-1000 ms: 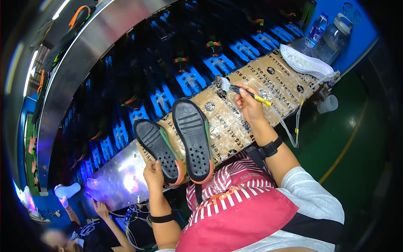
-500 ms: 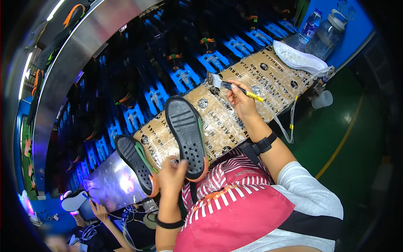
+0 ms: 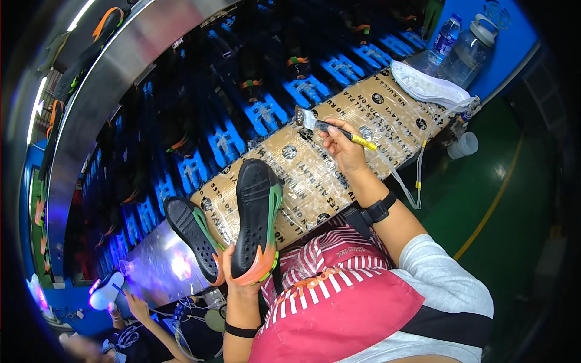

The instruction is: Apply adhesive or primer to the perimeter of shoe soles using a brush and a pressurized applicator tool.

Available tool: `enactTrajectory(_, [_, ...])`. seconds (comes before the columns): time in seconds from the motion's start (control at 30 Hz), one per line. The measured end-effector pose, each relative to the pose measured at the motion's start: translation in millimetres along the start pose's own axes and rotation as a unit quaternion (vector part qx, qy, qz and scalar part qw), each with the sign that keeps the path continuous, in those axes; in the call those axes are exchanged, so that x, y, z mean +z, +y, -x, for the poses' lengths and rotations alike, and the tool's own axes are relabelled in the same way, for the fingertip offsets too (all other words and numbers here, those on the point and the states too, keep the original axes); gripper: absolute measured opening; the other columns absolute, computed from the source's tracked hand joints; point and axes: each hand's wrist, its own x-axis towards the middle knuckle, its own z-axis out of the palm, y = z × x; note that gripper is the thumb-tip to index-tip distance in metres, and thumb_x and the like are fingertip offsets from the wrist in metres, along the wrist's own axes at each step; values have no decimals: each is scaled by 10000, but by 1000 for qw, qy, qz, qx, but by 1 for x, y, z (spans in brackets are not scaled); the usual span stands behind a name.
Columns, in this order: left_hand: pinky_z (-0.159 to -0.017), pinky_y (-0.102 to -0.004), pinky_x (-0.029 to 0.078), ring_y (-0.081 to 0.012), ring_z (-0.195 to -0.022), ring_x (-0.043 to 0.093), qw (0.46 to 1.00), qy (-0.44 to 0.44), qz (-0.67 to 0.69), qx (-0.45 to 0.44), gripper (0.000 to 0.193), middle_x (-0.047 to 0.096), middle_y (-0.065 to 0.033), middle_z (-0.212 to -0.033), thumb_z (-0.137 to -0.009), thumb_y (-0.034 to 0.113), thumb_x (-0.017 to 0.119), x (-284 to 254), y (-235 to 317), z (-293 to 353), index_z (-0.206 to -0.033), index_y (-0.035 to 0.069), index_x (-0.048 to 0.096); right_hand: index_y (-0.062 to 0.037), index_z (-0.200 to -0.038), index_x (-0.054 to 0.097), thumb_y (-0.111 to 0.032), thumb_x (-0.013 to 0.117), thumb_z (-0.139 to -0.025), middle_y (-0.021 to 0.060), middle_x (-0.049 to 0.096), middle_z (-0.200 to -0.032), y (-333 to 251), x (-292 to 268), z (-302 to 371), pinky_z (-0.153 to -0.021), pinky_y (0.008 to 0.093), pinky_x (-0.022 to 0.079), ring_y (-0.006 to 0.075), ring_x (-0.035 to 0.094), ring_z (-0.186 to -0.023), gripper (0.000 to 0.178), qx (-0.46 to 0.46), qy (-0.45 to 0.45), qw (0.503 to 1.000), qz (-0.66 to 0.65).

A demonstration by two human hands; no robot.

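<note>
My left hand [image 3: 232, 279] grips the heel end of a black shoe sole [image 3: 251, 202] with green and orange sidewalls. The sole is tilted so that its side shows, and my fingers are partly hidden behind it. Left of it lies a matching sole [image 3: 192, 227] with the same colours. In my right hand [image 3: 346, 152] is a flat brush [image 3: 334, 128] with a dark handle and yellow end, held over the cardboard. Its bristles look dark and wet, apart from the sole. A clear tube [image 3: 393, 172] runs near the handle.
Printed cardboard [image 3: 327, 175] covers the bench before me. A white sole [image 3: 426, 85] lies at its far right, by a water bottle [image 3: 445, 39] and a large jug [image 3: 471, 51]. Blue holders [image 3: 263, 115] line the far side. Lower left, a co-worker's hand [image 3: 138, 307] works near another sole.
My left hand has closed round the heel of the larger-looking sole and tipped it, so its coloured side now shows. My right hand with the brush has shifted slightly left.
</note>
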Motion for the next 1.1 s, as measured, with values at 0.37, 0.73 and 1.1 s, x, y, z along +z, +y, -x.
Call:
enactTrajectory(0.37, [-868,-532,435,-384,-1094,464,984,-167,1,-64,640,416,-257,-1225,-811,426,360,8,-26,-5,-1283,-5,358,40,-977,536,-67,556,-823,126,633,-787,-32,20,27,-488,165,413,98,581,-585,189,20,-15,999,35])
enactTrajectory(0.73, [-823,-518,453,-340,-1033,501,976,-214,-41,27,756,492,-193,-1143,-806,628,365,16,-26,-4,-1255,21,392,20,-901,599,-65,606,-764,78,619,-779,-80,101,81,-549,194,434,75,561,-631,161,27,-243,960,133])
enactTrajectory(1.1, [-887,-398,432,-263,-1041,518,986,-149,-28,63,624,493,-105,-1193,-859,563,367,-1,-32,-5,-1279,103,388,-25,-749,490,-103,623,-631,113,518,-661,-46,166,111,-524,349,462,269,555,-596,194,-379,-294,747,461])
